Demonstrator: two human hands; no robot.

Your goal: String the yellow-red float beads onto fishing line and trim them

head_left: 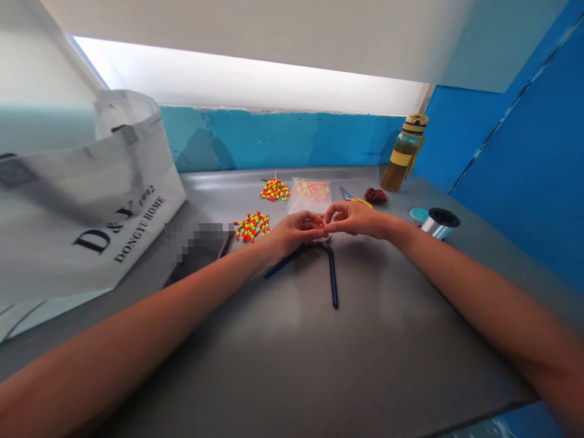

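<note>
My left hand (302,232) and my right hand (350,218) meet over the middle of the table, both with fingers pinched. A tiny red piece (323,220) shows between the fingertips; its kind and which hand grips it are too small to tell. Just below lie pliers (334,280) with dark blue handles spread apart, their jaws partly hidden by my hands. To the left of my left hand is a pile of small red and yellow-green beads (252,227). A second pile of the same beads (275,190) sits farther back, beside a clear bag of beads (311,193).
Behind my right hand are scissors with yellow handles (360,200) and a dark red bundle (376,195). A spool of clear line (438,224), a teal round lid (418,215) and a bottle (403,155) stand right. A large white bag (91,213) fills the left side.
</note>
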